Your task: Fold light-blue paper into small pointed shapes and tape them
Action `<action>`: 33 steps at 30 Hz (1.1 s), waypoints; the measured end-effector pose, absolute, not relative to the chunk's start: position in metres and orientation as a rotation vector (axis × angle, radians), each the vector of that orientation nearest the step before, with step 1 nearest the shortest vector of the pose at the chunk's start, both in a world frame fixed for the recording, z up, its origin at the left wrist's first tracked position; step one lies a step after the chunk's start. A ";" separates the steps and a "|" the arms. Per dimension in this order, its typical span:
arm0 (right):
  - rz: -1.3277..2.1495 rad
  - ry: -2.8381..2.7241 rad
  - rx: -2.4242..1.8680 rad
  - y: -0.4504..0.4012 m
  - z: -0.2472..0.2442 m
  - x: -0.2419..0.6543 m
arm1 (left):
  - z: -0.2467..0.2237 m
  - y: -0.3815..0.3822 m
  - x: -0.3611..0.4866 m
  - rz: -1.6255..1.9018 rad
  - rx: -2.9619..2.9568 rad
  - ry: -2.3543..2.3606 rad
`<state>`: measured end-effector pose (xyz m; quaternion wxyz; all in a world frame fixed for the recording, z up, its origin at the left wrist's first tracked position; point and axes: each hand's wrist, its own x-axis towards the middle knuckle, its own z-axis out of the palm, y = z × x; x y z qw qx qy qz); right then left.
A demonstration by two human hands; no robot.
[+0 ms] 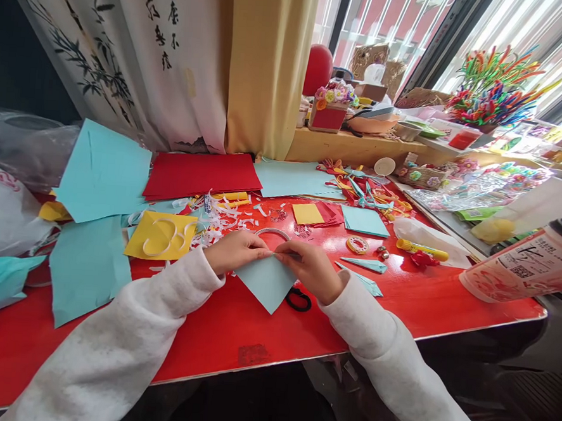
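A light blue paper square (270, 286) is between my hands, one corner pointing toward me and its top edge in my fingers. My left hand (240, 249) pinches the paper at the upper middle. From the other side my right hand (312, 266) pinches it close by, fingertips nearly meeting. Black scissor handles (299, 299) show beneath the paper's right side. Behind my fingertips lies a white ring (274, 233), partly hidden. Right of my right hand are folded blue paper cones (366, 264) and a roll of tape (357, 244).
On the red table (215, 352) lie blue sheets (91, 269), red sheets (202, 175), a yellow square (161, 235), small blue squares (366, 221) and white paper scraps (218, 219). A yellow glue stick (422, 249) and a tilted drink cup (528, 260) are on the right.
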<state>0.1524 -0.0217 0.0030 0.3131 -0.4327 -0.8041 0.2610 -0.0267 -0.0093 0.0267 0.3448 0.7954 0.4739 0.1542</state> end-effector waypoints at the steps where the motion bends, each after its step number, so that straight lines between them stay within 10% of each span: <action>1: 0.685 -2.116 -1.134 -0.022 0.003 0.152 | 0.027 -0.010 -0.027 0.409 2.066 1.236; 33: 0.145 -2.319 -1.184 -0.021 -0.004 0.149 | 0.026 -0.009 -0.025 0.451 1.997 1.246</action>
